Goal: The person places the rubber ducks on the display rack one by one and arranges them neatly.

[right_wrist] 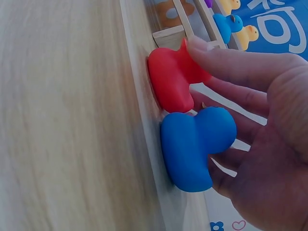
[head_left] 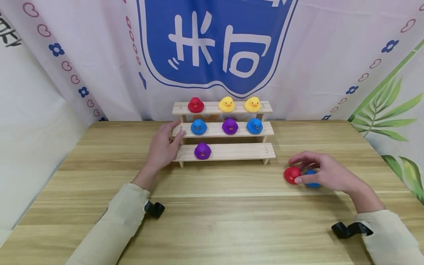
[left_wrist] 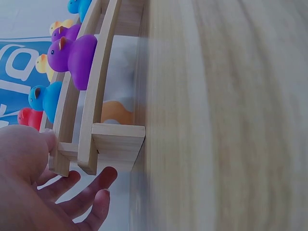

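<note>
A three-tier wooden display stand (head_left: pixel 238 151) holds rubber ducks. My left hand (head_left: pixel 163 145) grips the left end of its middle board, thumb on top; the other fingers spread loosely below in the left wrist view. At the right, my right hand (head_left: pixel 326 173) has its thumb and fingers about the head of a red rubber duck (right_wrist: pixel 171 79) on the table, pinching it. Beside that one, under the palm, sits a blue rubber duck (right_wrist: pixel 185 151), partly hidden by the hand in the head view.
The top board bears a red duck (head_left: pixel 195 105) and two yellow ducks (head_left: pixel 226 105). On the middle board are two blue ducks (head_left: pixel 198 127) with a purple duck (head_left: pixel 230 126) between. The bottom board carries another purple duck (head_left: pixel 202 151). Behind the wooden table (head_left: pixel 212 224) hangs a printed cloth (head_left: pixel 308 66).
</note>
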`<state>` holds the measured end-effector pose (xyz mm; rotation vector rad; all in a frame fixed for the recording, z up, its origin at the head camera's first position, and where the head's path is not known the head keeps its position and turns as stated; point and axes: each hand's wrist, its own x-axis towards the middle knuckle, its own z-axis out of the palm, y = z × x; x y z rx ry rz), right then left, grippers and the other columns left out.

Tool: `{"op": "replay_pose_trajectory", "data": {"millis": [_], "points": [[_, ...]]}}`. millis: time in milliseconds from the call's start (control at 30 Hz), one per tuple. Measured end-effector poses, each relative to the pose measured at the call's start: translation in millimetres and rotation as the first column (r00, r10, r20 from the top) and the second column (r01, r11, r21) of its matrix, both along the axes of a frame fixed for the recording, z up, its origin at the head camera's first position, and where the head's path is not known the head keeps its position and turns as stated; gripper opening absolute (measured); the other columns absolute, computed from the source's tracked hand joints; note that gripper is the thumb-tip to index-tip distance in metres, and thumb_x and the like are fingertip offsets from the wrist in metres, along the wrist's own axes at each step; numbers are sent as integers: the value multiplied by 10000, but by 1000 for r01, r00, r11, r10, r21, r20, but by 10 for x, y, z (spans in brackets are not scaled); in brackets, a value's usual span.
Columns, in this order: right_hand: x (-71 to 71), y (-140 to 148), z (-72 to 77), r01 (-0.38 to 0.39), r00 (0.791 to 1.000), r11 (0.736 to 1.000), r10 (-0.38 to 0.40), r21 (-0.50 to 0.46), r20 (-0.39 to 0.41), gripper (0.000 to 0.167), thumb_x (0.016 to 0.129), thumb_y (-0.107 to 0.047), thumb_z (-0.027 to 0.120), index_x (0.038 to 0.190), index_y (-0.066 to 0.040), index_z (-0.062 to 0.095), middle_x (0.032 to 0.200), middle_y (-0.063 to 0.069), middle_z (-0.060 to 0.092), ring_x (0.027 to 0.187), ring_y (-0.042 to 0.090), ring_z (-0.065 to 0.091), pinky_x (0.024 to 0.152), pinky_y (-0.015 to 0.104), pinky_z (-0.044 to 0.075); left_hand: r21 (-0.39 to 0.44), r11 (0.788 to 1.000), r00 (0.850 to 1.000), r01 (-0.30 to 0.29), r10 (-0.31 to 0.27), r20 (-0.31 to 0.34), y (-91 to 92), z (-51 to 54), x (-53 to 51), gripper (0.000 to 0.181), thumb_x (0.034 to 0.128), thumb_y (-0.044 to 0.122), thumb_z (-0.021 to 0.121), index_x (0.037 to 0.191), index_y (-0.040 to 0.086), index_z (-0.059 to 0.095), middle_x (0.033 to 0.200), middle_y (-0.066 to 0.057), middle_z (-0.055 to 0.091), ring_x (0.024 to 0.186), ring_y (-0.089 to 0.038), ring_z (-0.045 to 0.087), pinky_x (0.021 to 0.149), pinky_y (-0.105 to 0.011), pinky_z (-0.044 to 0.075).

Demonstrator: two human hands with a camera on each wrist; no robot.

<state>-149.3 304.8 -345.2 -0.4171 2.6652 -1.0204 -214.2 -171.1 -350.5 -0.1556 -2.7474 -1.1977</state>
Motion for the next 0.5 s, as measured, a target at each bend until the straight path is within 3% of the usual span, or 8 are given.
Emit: {"op": "replay_pose_trajectory", "data": {"millis": [133,500], "points": [[-1,-8,-3,22,1000,999,-22,30,-5,519,881,-266,879,1347,-161,674,1201,70,698,1025,236,610,819,274,539,0,1000,1000,0,0,3,-5,-3,-3,564,1123,359,515,1621,105,431,1633,-198,451,1329,-385,550,1151,-577,478],[2,-67,-17,-28,1000,1000,28,4,2,504,847,-265,908,1304,-181,714,1180,53,726,1034,230,629,820,261,551,4,1000,1000,4,-4,9,-2,-8,-7,572,1122,367,516,1624,108,425,1629,-195,453,1299,-383,561,1125,-577,502]]}}
